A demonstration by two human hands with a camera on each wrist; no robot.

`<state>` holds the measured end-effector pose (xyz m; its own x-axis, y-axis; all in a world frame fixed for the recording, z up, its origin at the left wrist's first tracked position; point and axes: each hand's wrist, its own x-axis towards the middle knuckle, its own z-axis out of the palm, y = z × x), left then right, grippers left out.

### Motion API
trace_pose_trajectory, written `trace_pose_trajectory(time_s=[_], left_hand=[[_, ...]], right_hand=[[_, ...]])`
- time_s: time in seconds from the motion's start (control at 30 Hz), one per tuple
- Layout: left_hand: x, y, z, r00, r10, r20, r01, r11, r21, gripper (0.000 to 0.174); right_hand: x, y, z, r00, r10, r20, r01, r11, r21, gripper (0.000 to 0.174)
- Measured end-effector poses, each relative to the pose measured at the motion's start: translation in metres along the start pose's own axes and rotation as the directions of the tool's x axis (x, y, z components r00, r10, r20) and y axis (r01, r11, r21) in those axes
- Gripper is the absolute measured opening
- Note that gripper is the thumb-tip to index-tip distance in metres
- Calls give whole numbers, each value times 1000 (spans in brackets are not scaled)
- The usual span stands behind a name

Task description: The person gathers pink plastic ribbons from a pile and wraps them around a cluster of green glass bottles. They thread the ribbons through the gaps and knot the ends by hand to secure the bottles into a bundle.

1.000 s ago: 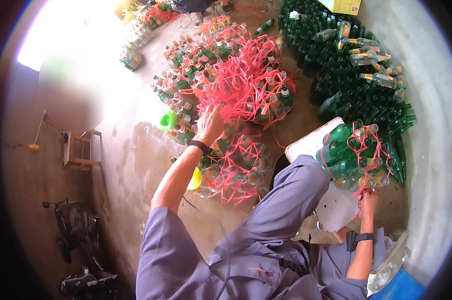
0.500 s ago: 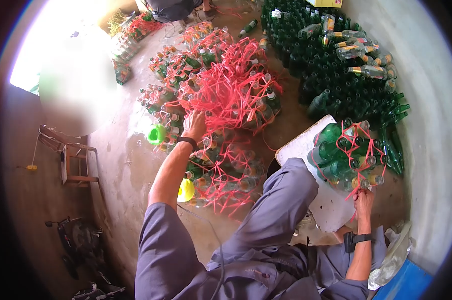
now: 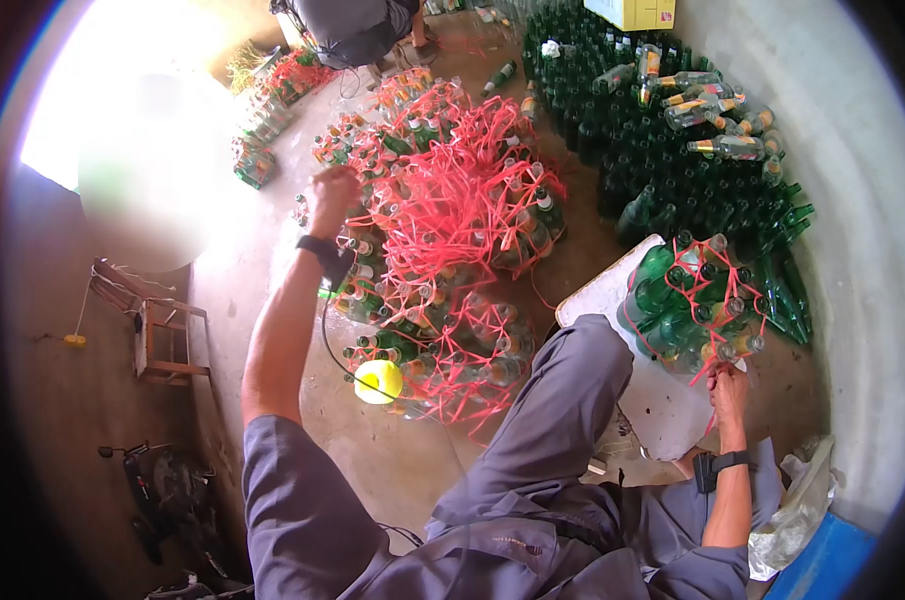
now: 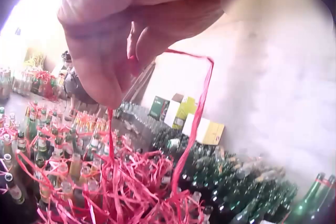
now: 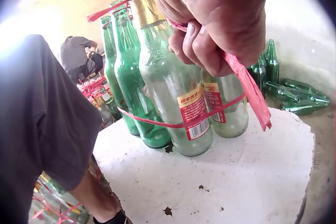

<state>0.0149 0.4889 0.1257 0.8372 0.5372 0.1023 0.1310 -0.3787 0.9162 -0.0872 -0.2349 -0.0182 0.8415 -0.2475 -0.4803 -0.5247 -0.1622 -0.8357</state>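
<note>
My left hand (image 3: pixel 334 190) is raised over the left side of the tangled pile of red plastic strips (image 3: pixel 452 190). In the left wrist view its fingertips pinch a red strip (image 4: pixel 198 113), which runs down into the pile. On a white board (image 5: pixel 262 171) stands a bundle of glass bottles (image 5: pixel 176 92), green and clear, with red strip tied round their necks and a band round their bodies. My right hand (image 5: pixel 215 19) grips a red strip (image 5: pixel 249 90) beside the bottle necks, fingers curled round it, with a short end sticking out below the fist.
Many tied bottles (image 3: pixel 372 260) stand under and around the strip pile, a yellow plastic piece (image 3: pixel 378 382) at their near edge. Loose green bottles (image 3: pixel 662 150) fill the floor along the right wall. Another person (image 3: pixel 357 30) sits at the back. A wooden stool (image 3: pixel 167 340) stands at left.
My left hand has lifted off the strip pile and moved left and away from me, drawing a strip. My right hand keeps its grip beside the bundle.
</note>
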Motion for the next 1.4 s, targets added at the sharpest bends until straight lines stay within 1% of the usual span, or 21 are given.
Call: trace_pose_trajectory(time_s=[0.03, 0.1, 0.17, 0.23, 0.3, 0.37, 0.43, 0.57, 0.6, 0.63, 0.7, 1.03, 1.07, 1.1, 1.13, 1.17, 1.2, 1.27, 1.3, 1.37, 1.4], left_hand=[[8, 12, -14, 999, -24, 27, 27, 993, -117, 23], [19, 27, -35, 993, 120, -20, -121, 964, -236, 26], [28, 64, -43, 979, 78, -189, -94, 992, -79, 29], [33, 88, -57, 952, 191, -238, -215, 973, -78, 30], [32, 111, -69, 921, 281, -269, -352, 897, -268, 36], [16, 157, -74, 891, 327, -314, -369, 926, -83, 42], [-7, 208, -68, 795, 393, -462, -333, 919, 209, 44], [-15, 257, -87, 390, 867, -311, -597, 495, 632, 33], [-29, 275, -81, 434, 817, -380, -585, 577, 571, 35], [-41, 287, -79, 353, 875, -332, -655, 485, 579, 33], [-57, 308, -78, 288, 908, -306, -660, 419, 623, 32], [-109, 362, -29, 104, 986, -130, -743, 163, 649, 28], [-123, 362, -13, 347, 916, -201, -726, 397, 561, 26], [-122, 355, -5, 483, 847, -221, -635, 513, 578, 26], [-135, 352, 13, 584, 803, -117, -718, 579, 386, 23], [-142, 346, 29, 614, 789, 19, -780, 603, 169, 20], [-155, 344, 41, 697, 712, 92, -702, 649, 293, 18], [-148, 315, 70, 566, 797, 211, -824, 540, 171, 17], [-184, 322, 82, 690, 657, 304, -724, 626, 289, 22], [-182, 279, 117, 635, 637, 436, -759, 621, 197, 18], [-216, 297, 123, 655, 559, 509, -744, 596, 302, 17]], right_hand=[[-2, -2, 0, 1000, -6, 0, 6, 1000, 4, 22], [-7, -7, 3, 1000, -16, -13, 17, 1000, 20, 22], [-8, -10, 3, 1000, -17, -15, 17, 1000, 7, 23], [-9, -10, 3, 1000, -18, -16, 18, 1000, -8, 24], [-5, -3, 1, 999, -45, -2, 45, 999, 2, 28], [-1, 1, 0, 999, -35, -15, 35, 999, -19, 31], [2, 4, 0, 999, -27, -24, 26, 999, -41, 35], [5, 9, -3, 999, -34, -13, 34, 998, -57, 41], [5, 9, -3, 999, -34, -15, 33, 997, -67, 40], [4, 8, -3, 999, -37, -17, 35, 997, -64, 40], [2, 6, -4, 999, -43, 8, 43, 997, -59, 39], [7, 17, -5, 993, -117, 14, 118, 993, -32, 38], [5, 16, -5, 991, -132, 14, 133, 990, -57, 39], [5, 14, -5, 989, -149, 15, 150, 985, -82, 40], [5, 15, -6, 987, -160, 14, 161, 984, -78, 42], [5, 17, -7, 987, -163, 6, 163, 984, -72, 42], [5, 17, -7, 987, -160, 8, 161, 985, -68, 41], [5, 17, -7, 987, -161, 6, 161, 985, -58, 41], [6, 17, -7, 986, -167, 7, 167, 984, -63, 41], [10, 20, -7, 984, -177, 2, 177, 982, -63, 41], [13, 24, -7, 976, -216, 7, 216, 974, -67, 40]])
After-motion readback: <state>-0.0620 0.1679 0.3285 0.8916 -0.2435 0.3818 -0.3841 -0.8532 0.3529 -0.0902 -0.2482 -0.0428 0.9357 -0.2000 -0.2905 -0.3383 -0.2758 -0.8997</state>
